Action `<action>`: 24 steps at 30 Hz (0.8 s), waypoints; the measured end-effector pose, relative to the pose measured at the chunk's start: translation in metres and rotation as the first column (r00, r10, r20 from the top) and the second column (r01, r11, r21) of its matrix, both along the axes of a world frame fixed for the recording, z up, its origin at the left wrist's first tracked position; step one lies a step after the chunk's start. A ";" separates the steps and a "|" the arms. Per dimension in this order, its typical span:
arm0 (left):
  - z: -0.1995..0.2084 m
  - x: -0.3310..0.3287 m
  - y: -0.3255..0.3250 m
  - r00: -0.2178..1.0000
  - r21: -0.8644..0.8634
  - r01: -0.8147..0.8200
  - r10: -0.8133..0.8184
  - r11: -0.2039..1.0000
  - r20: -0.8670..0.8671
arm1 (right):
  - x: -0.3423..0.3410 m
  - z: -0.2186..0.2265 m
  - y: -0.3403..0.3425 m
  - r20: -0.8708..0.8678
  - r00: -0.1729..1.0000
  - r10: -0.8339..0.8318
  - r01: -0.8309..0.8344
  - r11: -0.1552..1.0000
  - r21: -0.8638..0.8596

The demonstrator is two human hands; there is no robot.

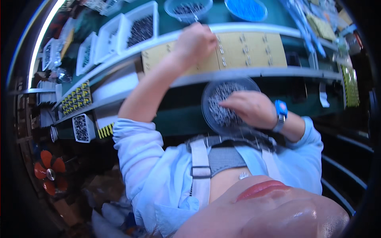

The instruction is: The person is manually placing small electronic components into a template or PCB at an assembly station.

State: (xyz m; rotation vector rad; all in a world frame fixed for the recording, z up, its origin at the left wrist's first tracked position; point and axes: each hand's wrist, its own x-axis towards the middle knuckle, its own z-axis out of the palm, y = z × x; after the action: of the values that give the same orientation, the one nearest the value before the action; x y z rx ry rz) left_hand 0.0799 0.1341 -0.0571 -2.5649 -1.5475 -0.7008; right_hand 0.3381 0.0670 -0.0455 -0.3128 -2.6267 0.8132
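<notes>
My left hand (195, 44) is raised over a pale yellow board (257, 53) with rows of small metal pins standing in it. Its fingers are curled in a closed pinch near the board's far edge, and whatever they hold is too small to make out. Nearer my body is a clear round bowl (204, 106) of small silver metal pieces (222, 115). Into it reaches my right hand (248, 108), with a blue watch on the wrist. The right fingers are pressed together over the pieces, their tips partly hidden.
Beyond a white rail (254, 28) stand a clear bowl (168, 11) of dark pieces and a blue-filled bowl (247, 18). White trays (155, 23) of small parts line the far left. A small white box (90, 131) of dark pieces and an orange fan (50, 173) are at left.
</notes>
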 end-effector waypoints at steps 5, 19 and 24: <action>0.010 0.020 -0.035 0.977 0.007 0.078 -0.078 0.997 0.200 | 0.012 0.007 0.009 -0.072 0.995 -0.070 0.061 0.991 -0.119; 0.022 0.079 -0.121 0.896 -0.479 0.420 -0.434 0.770 0.089 | -0.021 -0.005 0.104 -0.125 0.920 -0.371 0.377 0.926 0.028; 0.017 0.073 -0.125 0.904 -0.451 0.417 -0.412 0.789 0.114 | -0.035 -0.016 0.106 -0.029 0.928 -0.372 0.372 0.920 0.125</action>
State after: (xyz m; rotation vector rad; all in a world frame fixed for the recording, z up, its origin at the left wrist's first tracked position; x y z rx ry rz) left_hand 0.1529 0.0094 -0.0404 -3.3288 -1.2792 -0.3912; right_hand 0.3033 0.1730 -0.0620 -0.7454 -2.4840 0.5130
